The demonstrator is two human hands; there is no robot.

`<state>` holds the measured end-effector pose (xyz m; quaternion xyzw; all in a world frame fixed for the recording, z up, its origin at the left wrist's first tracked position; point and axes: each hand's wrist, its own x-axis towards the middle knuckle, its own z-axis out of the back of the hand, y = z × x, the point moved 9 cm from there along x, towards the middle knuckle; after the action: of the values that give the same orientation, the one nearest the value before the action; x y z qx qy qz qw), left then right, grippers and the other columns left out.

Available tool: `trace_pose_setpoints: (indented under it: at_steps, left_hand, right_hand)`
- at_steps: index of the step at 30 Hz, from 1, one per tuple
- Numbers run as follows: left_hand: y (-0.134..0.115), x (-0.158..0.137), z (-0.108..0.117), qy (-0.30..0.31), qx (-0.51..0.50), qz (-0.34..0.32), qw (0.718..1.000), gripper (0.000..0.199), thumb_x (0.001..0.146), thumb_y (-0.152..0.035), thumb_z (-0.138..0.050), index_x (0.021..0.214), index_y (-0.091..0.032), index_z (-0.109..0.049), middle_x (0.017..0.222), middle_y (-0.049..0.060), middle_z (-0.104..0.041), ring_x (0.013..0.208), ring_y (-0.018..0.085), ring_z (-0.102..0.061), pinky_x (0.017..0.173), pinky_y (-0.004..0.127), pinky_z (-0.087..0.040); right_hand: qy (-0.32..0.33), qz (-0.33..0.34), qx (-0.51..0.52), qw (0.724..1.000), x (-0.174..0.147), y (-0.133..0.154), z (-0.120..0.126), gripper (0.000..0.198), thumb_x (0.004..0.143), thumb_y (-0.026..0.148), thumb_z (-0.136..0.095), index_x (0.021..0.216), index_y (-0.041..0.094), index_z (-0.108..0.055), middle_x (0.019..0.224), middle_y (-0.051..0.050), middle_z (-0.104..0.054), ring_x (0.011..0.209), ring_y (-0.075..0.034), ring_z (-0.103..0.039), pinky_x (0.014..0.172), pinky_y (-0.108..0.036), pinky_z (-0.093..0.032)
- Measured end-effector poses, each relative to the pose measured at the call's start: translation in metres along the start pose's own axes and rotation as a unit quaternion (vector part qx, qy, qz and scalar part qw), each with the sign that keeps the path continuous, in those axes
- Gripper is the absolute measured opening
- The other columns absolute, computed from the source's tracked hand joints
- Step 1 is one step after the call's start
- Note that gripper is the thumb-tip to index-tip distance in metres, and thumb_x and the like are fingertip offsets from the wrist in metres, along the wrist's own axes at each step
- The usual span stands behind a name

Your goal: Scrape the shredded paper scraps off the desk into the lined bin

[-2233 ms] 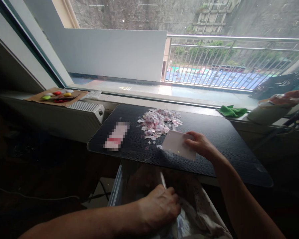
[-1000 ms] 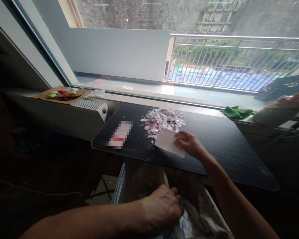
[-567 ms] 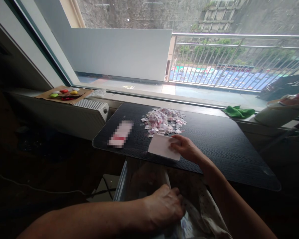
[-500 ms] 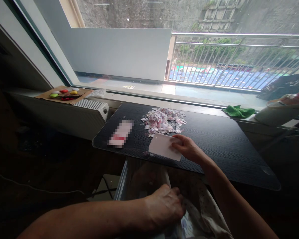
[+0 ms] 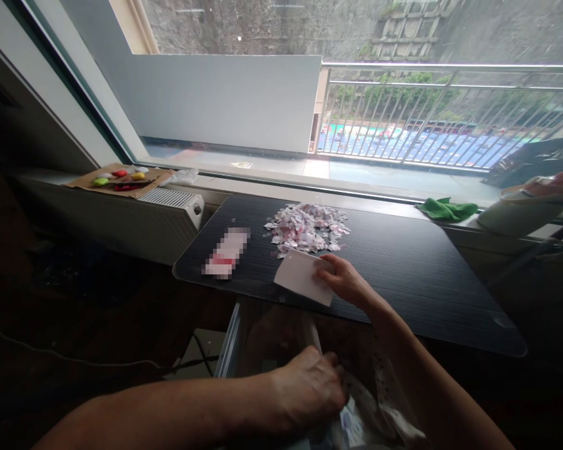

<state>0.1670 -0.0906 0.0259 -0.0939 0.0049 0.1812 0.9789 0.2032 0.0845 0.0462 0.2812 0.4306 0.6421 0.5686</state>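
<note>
My right hand [image 5: 344,278] grips a blank white card [image 5: 300,275] by its right end, thumb on top, low over the front edge of a dark table [image 5: 403,275]. Right behind the card is a heap of small pink and white paper scraps [image 5: 304,228]. My left hand [image 5: 309,384] is below the table edge, its fingers curled over the rim of a see-through plastic bin [image 5: 232,340]; the fingertips are hidden. On the table's left part lies a pale strip with a red band [image 5: 226,253], blurred by pixelation.
A radiator [image 5: 169,219] stands left of the table, with a brown board [image 5: 117,180] holding colourful pieces above it. A green cloth [image 5: 447,209] and a pale bucket [image 5: 520,212] rest on the right sill. A thin cable [image 5: 75,351] crosses the dark floor.
My right hand has drawn the white card slightly left and toward me, tilting it past the table's front edge. My left hand stays in place.
</note>
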Motion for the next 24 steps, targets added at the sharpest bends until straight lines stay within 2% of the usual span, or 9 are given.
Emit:
trace_pose_setpoints:
  at_steps: [4,10,15,18,22,24]
  left_hand:
    - [0.0,-0.001,0.004,0.007,0.0,0.003,1.0,0.005,0.085,-0.011,-0.058,0.083,-0.014,-0.063,0.082,0.009,-0.062,0.084,0.022,-0.056,0.059,0.029,-0.039]
    - [0.001,-0.002,0.006,0.01,-0.001,0.008,1.0,0.005,0.085,-0.011,-0.058,0.083,-0.014,-0.062,0.084,0.008,-0.063,0.082,0.022,-0.056,0.055,0.031,-0.037]
    - [0.001,-0.003,0.008,0.001,-0.011,0.004,1.0,0.006,0.085,-0.012,-0.058,0.087,-0.014,-0.063,0.086,0.01,-0.063,0.085,0.021,-0.055,0.06,0.029,-0.038]
    - [0.001,-0.004,0.008,0.016,-0.011,0.007,1.0,0.006,0.086,-0.012,-0.057,0.087,-0.013,-0.063,0.086,0.01,-0.063,0.086,0.021,-0.055,0.062,0.03,-0.038]
    - [0.003,-0.004,0.003,0.038,-0.009,0.024,0.999,0.006,0.088,-0.012,-0.056,0.088,-0.014,-0.062,0.087,0.006,-0.062,0.085,0.022,-0.053,0.061,0.034,-0.037]
    - [0.004,-0.005,0.001,0.032,-0.009,0.031,0.999,0.006,0.089,-0.014,-0.055,0.086,-0.015,-0.061,0.086,0.005,-0.061,0.084,0.022,-0.052,0.062,0.035,-0.037]
  right_hand:
    - [0.067,0.02,0.008,0.998,0.0,0.002,-0.015,0.026,0.069,0.025,-0.058,0.094,0.016,-0.062,0.074,0.0,-0.061,0.062,-0.013,-0.053,0.054,-0.022,-0.043]
    - [0.002,0.013,-0.012,1.0,-0.01,-0.005,0.008,0.026,0.072,0.026,-0.056,0.095,0.016,-0.062,0.072,0.0,-0.06,0.06,-0.012,-0.052,0.052,-0.022,-0.041]
    - [0.057,0.022,-0.014,0.998,-0.028,-0.008,0.0,0.025,0.073,0.029,-0.055,0.094,0.017,-0.063,0.071,0.001,-0.06,0.059,-0.012,-0.051,0.05,-0.022,-0.04]
    - [-0.008,0.019,-0.014,1.0,-0.034,-0.01,0.02,0.03,0.074,0.033,-0.055,0.098,0.017,-0.063,0.073,0.0,-0.063,0.059,-0.014,-0.054,0.052,-0.024,-0.043]
    - [-0.151,-0.005,-0.068,0.986,-0.045,-0.023,0.071,0.036,0.075,0.038,-0.056,0.106,0.019,-0.063,0.075,-0.003,-0.066,0.062,-0.017,-0.059,0.056,-0.028,-0.047]
    - [-0.188,-0.014,-0.109,0.976,-0.052,-0.029,0.089,0.038,0.074,0.038,-0.059,0.107,0.019,-0.064,0.076,-0.004,-0.067,0.063,-0.019,-0.06,0.057,-0.03,-0.048]
